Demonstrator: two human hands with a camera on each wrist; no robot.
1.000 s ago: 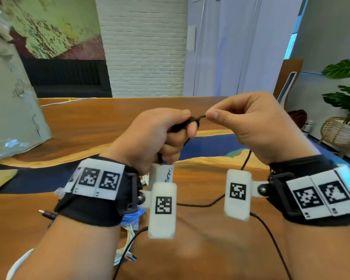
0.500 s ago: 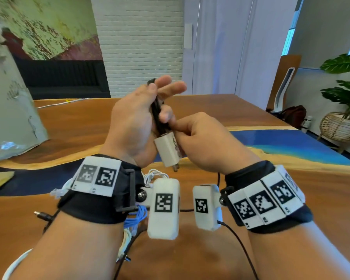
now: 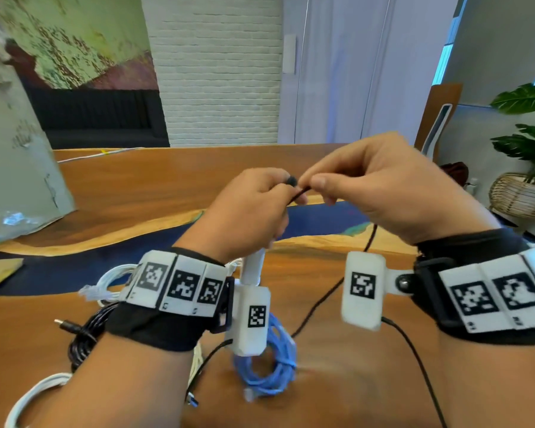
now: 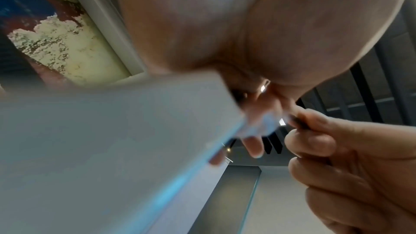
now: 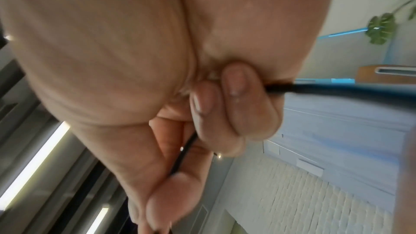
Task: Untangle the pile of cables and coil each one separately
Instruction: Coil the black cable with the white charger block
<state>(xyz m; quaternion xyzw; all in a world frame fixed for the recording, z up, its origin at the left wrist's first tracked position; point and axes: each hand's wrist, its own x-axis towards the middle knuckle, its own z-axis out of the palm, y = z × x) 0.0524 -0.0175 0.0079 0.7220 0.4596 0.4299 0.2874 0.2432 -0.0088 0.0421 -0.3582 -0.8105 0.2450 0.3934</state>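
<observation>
Both hands are raised above the wooden table (image 3: pixel 167 193). My left hand (image 3: pixel 254 208) grips a coil of thin black cable (image 3: pixel 291 181) together with its white charger plug (image 3: pixel 254 267), which hangs below the fist. In the left wrist view the white plug (image 4: pixel 112 149) fills the frame. My right hand (image 3: pixel 368 189) pinches the same black cable (image 5: pixel 184 150) between thumb and forefinger right beside the left hand. The loose black strand (image 3: pixel 328 298) runs down to the table.
A coiled blue cable (image 3: pixel 269 369) lies on the table under my left wrist. White cables (image 3: pixel 105 282) and a thicker black cable (image 3: pixel 81 338) lie at the left. A grey bag (image 3: pixel 16 168) stands far left; a potted plant (image 3: pixel 531 168) far right.
My right hand has swung up from under the left hand to beside it, bringing the black strand around. The left hand has lowered and closed over the coil.
</observation>
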